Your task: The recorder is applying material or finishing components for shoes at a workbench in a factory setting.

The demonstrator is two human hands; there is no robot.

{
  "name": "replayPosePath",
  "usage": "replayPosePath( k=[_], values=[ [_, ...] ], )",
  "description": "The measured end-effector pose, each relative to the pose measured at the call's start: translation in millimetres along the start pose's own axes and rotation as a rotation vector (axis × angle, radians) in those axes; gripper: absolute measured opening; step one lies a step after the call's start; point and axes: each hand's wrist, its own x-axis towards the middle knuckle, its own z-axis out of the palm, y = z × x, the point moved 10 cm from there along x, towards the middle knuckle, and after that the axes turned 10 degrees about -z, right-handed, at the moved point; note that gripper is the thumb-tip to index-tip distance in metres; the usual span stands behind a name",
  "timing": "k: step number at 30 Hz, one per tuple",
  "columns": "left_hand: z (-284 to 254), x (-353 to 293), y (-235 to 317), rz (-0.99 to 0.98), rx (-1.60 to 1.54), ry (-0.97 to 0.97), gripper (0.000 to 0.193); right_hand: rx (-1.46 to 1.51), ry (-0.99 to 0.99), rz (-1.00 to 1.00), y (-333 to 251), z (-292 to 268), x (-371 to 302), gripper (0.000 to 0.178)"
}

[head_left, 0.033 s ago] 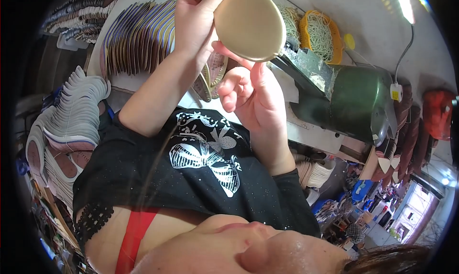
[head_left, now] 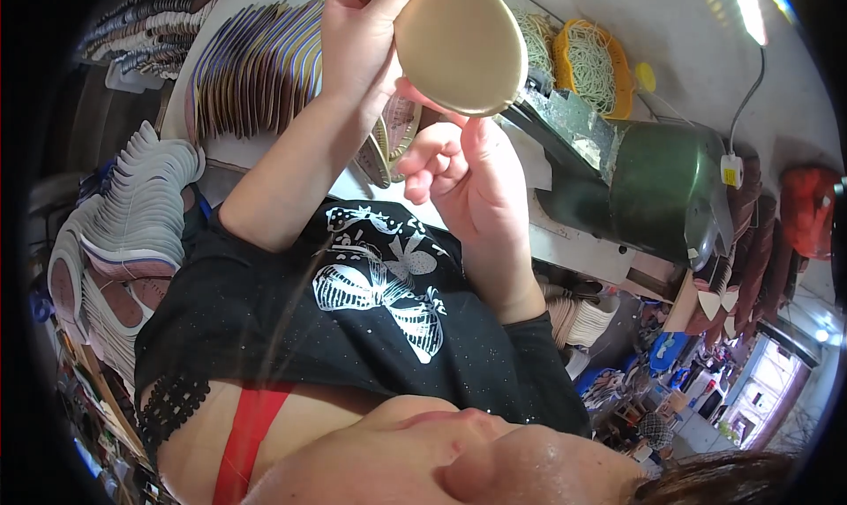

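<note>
My left hand (head_left: pixel 360 51) is closed round a smooth beige-gold shoe insole (head_left: pixel 460 48), gripping its narrower part with the thumb on top. The broad rounded end points down and right, with its surface toward me. At its lower rim is my right hand (head_left: pixel 481 174), thumb against the edge and other fingers curled; part of a finger passes behind the insole. Below the insole, several stitched soles (head_left: pixel 381 148) stand on the white tabletop, partly hidden by my hands. To the right sits a dark green machine (head_left: pixel 666 187) with a narrow arm reaching toward the insole.
A long row of soles (head_left: pixel 256 73) stands on the table at the left. Stacked pale soles (head_left: pixel 132 214) are beside my left elbow. A yellow basket (head_left: pixel 625 86) of pale cords is behind the machine. A lamp (head_left: pixel 745 11) hangs at upper right, with a red bag (head_left: pixel 807 209) below.
The lower rim of the insole has dropped very slightly. The curled fingers of my right hand have shifted a little to the left.
</note>
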Motion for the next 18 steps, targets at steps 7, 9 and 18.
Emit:
replayPosePath(
  k=[7,9,18],
  values=[
    [6.6,-3.9,22.0,0.211,-0.018,-0.046,0.019,-0.154,0.139,-0.437,-37.1,-19.7,-4.2,0.026],
    [7.6,-7.6,20.5,0.205,-0.023,-0.061,0.020,-0.203,0.138,-0.476,-44.2,-12.2,-4.6,0.023],
    [22.3,-17.9,-44.8,-0.509,-0.245,-0.374,0.053,-1.266,-0.047,-0.654,-54.5,9.1,5.6,0.019]
  ],
)
